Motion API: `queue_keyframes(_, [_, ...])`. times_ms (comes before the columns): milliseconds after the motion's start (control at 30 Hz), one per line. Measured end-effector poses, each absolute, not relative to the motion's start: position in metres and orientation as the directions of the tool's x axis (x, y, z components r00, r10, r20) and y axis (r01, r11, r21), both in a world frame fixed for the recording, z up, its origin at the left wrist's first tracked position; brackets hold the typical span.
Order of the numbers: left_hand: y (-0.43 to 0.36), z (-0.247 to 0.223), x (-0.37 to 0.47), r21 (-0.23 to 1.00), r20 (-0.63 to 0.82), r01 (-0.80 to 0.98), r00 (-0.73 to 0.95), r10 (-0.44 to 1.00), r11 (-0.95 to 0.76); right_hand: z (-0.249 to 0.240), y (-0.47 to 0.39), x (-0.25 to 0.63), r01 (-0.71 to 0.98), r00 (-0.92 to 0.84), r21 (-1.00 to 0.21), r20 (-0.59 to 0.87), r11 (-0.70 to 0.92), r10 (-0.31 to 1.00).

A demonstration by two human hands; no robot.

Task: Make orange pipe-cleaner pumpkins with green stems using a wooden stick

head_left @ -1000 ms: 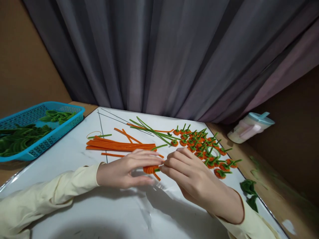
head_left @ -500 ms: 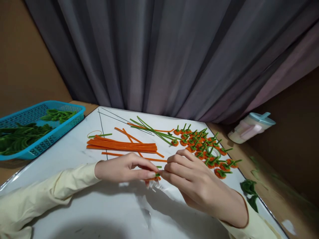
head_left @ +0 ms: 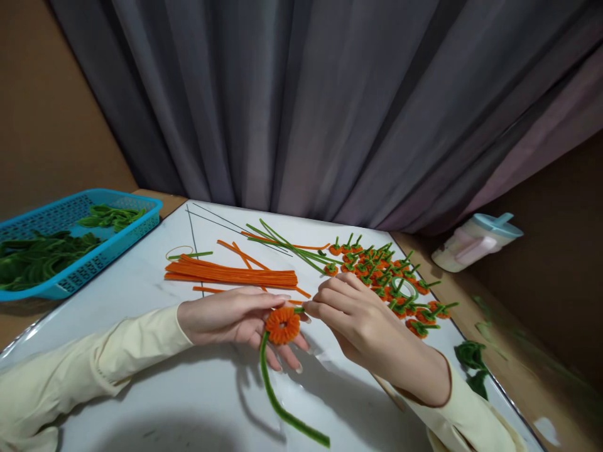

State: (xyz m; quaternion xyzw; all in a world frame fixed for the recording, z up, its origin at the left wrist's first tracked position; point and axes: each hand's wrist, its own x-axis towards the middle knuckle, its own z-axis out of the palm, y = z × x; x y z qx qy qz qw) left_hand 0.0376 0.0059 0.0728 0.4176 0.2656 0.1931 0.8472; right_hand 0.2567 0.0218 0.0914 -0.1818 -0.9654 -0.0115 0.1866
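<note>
An orange fuzzy ring-shaped piece (head_left: 282, 325) rests against the fingers of my left hand (head_left: 235, 317), whose thumb presses its top edge while the other fingers spread beneath. From its left side a long green fuzzy stem (head_left: 273, 392) curves down toward the front. My right hand (head_left: 367, 329) pinches a short green end at the piece's upper right. Behind my hands lie a bundle of orange fuzzy stems (head_left: 230, 274) and a few crossed green stems (head_left: 287, 245). Several small orange pieces with green tops (head_left: 419, 328) cover the right part of the white board (head_left: 155, 402).
A blue basket (head_left: 113, 254) with green fuzzy pieces stands at the left. A tape roll (head_left: 404, 288) lies among the orange pieces. Dark green pieces (head_left: 470, 355) sit at the board's right edge. A lidded cup (head_left: 475, 242) is at the right, before grey curtains (head_left: 282, 107).
The orange piece now shows its round face, with a long green stem hanging from it. My left hand has turned and its lower fingers have spread; my right hand has shifted slightly.
</note>
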Motion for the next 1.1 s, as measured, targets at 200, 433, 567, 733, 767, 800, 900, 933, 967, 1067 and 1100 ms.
queue_keyframes(200, [0.004, 0.078, 0.038, 0.841, -0.299, -0.065, 0.772, 0.561, 0.537, 0.088, 0.025, 0.258, 0.375, -0.864, -0.053, 0.341, 0.926, 0.370])
queue_keyframes(433, [0.003, 0.078, 0.041, 0.946, -0.248, 0.016, 0.678, 0.691, 0.324, 0.091, 0.024, 0.257, 0.386, -0.860, -0.130, 0.306, 0.913, 0.408])
queue_keyframes(567, [0.000, 0.073, 0.042, 0.971, -0.190, 0.009, 0.641, 0.743, 0.240, 0.093, 0.022, 0.254, 0.363, -0.843, -0.370, 0.261, 0.855, 0.471])
queue_keyframes(733, [-0.006, 0.072, 0.038, 0.984, -0.121, -0.018, 0.666, 0.736, 0.177, 0.099, 0.019, 0.249, 0.341, -0.767, -0.693, 0.185, 0.635, 0.615])
queue_keyframes(767, [-0.007, 0.072, 0.037, 0.986, -0.109, -0.020, 0.681, 0.724, 0.167, 0.099, 0.020, 0.247, 0.330, -0.763, -0.764, 0.131, 0.555, 0.633])
queue_keyframes(800, [-0.008, 0.072, 0.036, 0.988, -0.096, -0.020, 0.696, 0.712, 0.153, 0.098, 0.020, 0.245, 0.317, -0.762, -0.830, 0.065, 0.460, 0.644])
queue_keyframes(900, [-0.011, 0.070, 0.034, 0.993, -0.074, -0.010, 0.729, 0.681, 0.118, 0.089, 0.025, 0.240, 0.254, -0.780, -0.961, -0.136, 0.111, 0.610])
queue_keyframes(933, [-0.011, 0.070, 0.033, 0.994, -0.071, -0.005, 0.737, 0.672, 0.110, 0.085, 0.027, 0.238, 0.226, -0.792, -0.974, -0.182, 0.004, 0.583])
queue_keyframes(967, [-0.011, 0.070, 0.033, 0.994, -0.075, 0.004, 0.744, 0.664, 0.107, 0.081, 0.028, 0.237, 0.204, -0.806, -0.976, -0.213, -0.078, 0.552])
queue_keyframes(1067, [-0.008, 0.071, 0.033, 0.996, -0.085, 0.082, 0.737, 0.670, 0.036, 0.077, 0.032, 0.237, 0.173, -0.816, -0.978, -0.211, -0.120, 0.539])
queue_keyframes(1100, [-0.005, 0.072, 0.032, 0.989, -0.067, 0.141, 0.696, 0.715, -0.044, 0.078, 0.033, 0.238, 0.178, -0.804, -0.982, -0.182, -0.062, 0.567])
